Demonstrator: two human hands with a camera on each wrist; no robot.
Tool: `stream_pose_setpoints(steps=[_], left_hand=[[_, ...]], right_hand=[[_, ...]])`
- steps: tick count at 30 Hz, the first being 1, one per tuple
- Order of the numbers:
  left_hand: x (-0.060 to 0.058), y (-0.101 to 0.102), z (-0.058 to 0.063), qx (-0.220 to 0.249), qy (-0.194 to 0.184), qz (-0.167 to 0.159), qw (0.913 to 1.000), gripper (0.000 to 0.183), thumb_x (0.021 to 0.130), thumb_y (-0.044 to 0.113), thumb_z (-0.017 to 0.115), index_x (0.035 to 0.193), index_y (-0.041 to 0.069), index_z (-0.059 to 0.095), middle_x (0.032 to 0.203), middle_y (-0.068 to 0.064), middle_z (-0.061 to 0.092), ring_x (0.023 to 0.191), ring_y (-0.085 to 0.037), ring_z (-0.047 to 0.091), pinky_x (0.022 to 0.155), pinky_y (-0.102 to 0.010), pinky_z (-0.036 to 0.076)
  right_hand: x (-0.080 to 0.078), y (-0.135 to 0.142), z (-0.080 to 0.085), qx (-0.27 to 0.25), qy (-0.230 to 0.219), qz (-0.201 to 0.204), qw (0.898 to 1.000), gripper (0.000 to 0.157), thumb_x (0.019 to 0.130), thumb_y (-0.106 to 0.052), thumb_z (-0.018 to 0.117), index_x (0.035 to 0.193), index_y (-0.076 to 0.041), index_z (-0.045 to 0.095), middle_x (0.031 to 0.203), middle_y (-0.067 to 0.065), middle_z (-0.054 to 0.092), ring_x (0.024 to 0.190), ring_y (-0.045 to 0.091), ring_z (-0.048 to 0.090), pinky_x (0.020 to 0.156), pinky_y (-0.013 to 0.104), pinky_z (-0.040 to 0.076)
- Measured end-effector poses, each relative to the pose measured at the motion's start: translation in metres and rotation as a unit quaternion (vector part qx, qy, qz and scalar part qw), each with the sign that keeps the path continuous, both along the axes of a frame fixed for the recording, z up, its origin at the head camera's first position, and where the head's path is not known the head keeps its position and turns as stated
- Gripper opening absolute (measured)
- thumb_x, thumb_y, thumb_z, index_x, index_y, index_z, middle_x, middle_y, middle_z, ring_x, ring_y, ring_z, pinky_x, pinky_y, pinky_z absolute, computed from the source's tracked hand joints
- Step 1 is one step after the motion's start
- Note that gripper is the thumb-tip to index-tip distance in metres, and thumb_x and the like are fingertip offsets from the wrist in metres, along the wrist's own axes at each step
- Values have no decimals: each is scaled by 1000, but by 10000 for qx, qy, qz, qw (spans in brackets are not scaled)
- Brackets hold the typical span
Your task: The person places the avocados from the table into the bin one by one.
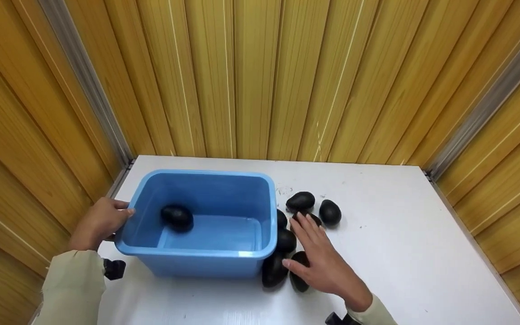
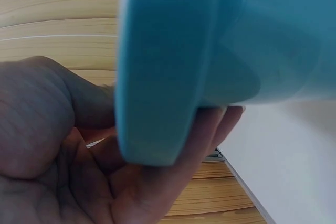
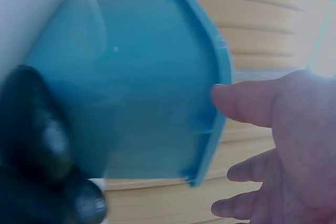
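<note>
- On the white tabletop [image 1: 395, 239], a blue rectangular plastic tub [image 1: 197, 265] was apparently steadied, gripped at left by the left hand [image 1: 102, 222].
- At right, black egg-shaped fruits [image 1: 330, 213] were overhung by the spread right hand [image 1: 321, 258]; finger-curling seemed needed next.

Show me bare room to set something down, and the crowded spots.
Widest: the white table right of the right hand and dark oval pieces. Also: the strip in front of the blue bin, and the bin floor right of its lone piece. Crowded: the bin's right side, where pieces cluster.

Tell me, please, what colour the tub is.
The tub is plain blue, best seen in the head view.
</note>
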State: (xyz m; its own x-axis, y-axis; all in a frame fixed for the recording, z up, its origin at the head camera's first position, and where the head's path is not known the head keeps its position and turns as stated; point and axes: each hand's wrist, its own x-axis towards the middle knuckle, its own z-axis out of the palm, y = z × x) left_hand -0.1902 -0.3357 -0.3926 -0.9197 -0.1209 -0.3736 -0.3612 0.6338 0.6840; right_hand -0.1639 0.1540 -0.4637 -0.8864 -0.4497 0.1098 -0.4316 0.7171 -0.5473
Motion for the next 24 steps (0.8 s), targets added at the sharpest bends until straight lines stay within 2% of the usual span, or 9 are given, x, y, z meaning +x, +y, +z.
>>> stream_pose_setpoints(steps=[5, 14, 19, 24], left_hand=[[-1, 0, -1, 17, 48, -31, 10000, 57, 110, 21, 51, 150, -17, 39, 148, -45, 46, 119, -60, 64, 86, -61, 61], [-2, -1, -4, 105, -13, 4, 9999, 58, 110, 21, 50, 151, -17, 37, 149, -45, 43, 122, -61, 61, 88, -63, 60], [-3, 0, -3, 68, 38, -27, 10000, 57, 110, 21, 49, 150, -17, 38, 148, -45, 44, 121, -61, 62, 90, -63, 59], [-2, -1, -2, 2, 11, -24, 10000, 57, 110, 21, 49, 151, -17, 37, 148, -46, 44, 121, -60, 62, 89, -63, 60]], right_hand=[[5, 10, -29, -21, -339, -301, 9990, 99, 88, -42, 82, 166, -17, 28, 176, 10, 20, 163, 41, 14, 126, 71, 22], [10, 19, -68, 408, -589, -409, 9966, 100, 76, -38, 91, 158, -9, 42, 171, 18, 28, 158, 43, 27, 120, 64, 38], [9, 22, -80, 571, -211, -360, 9975, 96, 73, -31, 93, 155, -10, 46, 164, 18, 39, 151, 38, 43, 113, 57, 48], [5, 23, -87, 536, 228, -443, 9973, 94, 69, -33, 96, 150, -11, 52, 147, 12, 50, 129, 29, 59, 101, 49, 55]])
